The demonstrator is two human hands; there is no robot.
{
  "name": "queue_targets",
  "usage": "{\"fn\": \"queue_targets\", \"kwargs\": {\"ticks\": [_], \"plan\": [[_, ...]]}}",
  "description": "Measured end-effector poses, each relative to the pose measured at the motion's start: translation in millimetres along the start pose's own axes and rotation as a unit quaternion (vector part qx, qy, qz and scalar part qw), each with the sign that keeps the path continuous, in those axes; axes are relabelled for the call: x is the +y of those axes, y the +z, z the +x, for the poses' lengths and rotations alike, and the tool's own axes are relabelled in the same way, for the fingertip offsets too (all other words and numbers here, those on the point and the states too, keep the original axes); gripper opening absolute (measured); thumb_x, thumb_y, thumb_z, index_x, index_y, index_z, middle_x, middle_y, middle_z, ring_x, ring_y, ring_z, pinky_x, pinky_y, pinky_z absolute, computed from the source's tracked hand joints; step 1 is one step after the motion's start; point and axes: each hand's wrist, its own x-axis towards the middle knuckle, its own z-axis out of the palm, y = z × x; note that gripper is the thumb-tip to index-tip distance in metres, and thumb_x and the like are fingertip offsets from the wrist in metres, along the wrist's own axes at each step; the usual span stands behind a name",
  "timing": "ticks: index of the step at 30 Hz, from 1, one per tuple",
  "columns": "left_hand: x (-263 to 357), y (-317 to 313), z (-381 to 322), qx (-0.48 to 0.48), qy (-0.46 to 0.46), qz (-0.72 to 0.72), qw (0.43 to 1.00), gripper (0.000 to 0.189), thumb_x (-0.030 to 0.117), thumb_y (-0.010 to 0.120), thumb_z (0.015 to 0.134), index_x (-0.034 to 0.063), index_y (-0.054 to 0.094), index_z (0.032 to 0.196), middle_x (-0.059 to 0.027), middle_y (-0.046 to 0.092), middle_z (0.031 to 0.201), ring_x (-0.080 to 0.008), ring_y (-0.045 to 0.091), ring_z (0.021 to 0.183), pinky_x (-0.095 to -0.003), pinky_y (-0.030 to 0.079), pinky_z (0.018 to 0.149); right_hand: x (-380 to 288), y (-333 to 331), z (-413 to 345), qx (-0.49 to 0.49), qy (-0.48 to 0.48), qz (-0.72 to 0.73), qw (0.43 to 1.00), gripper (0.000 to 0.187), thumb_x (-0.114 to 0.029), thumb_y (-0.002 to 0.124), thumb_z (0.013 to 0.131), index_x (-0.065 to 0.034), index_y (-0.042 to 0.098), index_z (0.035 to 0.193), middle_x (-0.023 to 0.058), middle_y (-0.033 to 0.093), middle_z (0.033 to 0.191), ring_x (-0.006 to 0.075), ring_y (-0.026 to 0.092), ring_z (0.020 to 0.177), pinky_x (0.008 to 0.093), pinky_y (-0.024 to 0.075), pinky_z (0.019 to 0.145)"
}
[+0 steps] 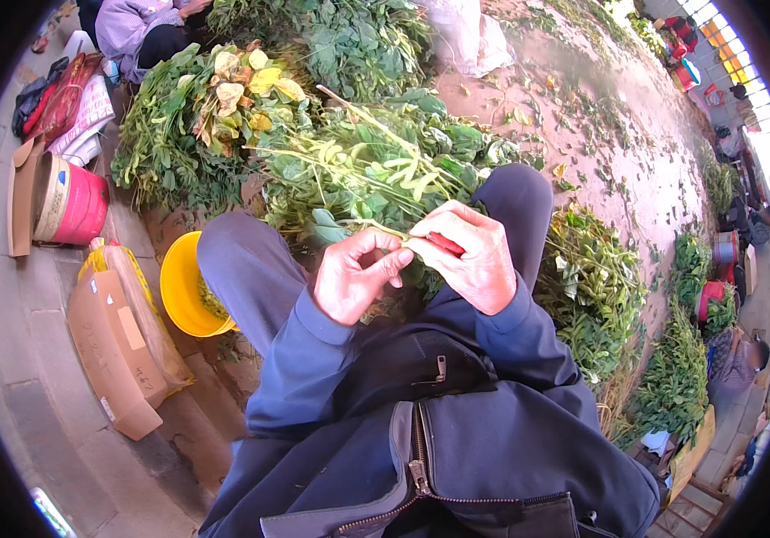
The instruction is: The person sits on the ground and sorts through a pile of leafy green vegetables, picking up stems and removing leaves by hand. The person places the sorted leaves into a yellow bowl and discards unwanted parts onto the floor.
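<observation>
My left hand [361, 272] and my right hand [469, 252] meet at the fingertips above my knees. Between them is a thin green stem [378, 226], pinched by both thumbs and fingers, with a leaf [328, 226] at its far end. A bit of red shows between my right fingers; what it is I cannot tell. Just beyond lie cut soybean plants [365, 165] with plump green pods [418, 180]. Beside my left knee, a yellow bucket [176, 286] holds green pods [211, 300], partly hidden by my leg.
Heaps of leafy plants lie ahead [183, 128] and at right [590, 289]. Left are a cardboard box [113, 343], a pink bucket [79, 205] and bags [69, 101]. A white sack [469, 37] stands ahead. A person [136, 30] sits at upper left, another [738, 360] at right.
</observation>
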Motion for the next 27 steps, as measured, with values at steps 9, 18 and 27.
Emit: {"fn": "queue_targets", "kwargs": {"ticks": [9,18,27], "plan": [[-41,-11,22,0.005,-0.030,-0.353,0.935,0.020,0.019,0.064,0.101,-0.0007,0.067,0.102,-0.0120,0.070,0.093,-0.0099,0.063,0.066,-0.0213,0.049,0.054,-16,-6,-20,0.020,0.069,0.025,0.997,0.019,-0.001,0.064,0.092,-0.0013,0.064,0.110,0.0158,0.063,0.094,0.0339,0.065,0.078,0.0378,0.0521,0.071],[-45,-5,16,0.027,0.005,-0.334,0.942,0.012,0.012,0.069,0.096,0.0003,0.070,0.096,-0.0067,0.069,0.083,-0.0059,0.048,0.057,-0.0207,0.036,0.050,5,18,-28,-0.078,0.114,0.176,0.975,0.021,0.000,0.053,0.100,0.0050,0.060,0.119,0.0102,0.065,0.086,0.0140,0.058,0.067,0.0271,0.0483,0.061],[-57,-2,17,0.058,0.059,-0.274,0.958,0.005,0.007,0.071,0.094,0.0031,0.070,0.097,-0.0063,0.070,0.091,-0.0061,0.048,0.058,-0.0206,0.038,0.054,5,20,-35,-0.063,0.206,0.259,0.942,0.023,0.000,0.057,0.098,0.0048,0.063,0.120,0.0101,0.072,0.085,0.0093,0.059,0.060,0.0238,0.0496,0.056]]}}
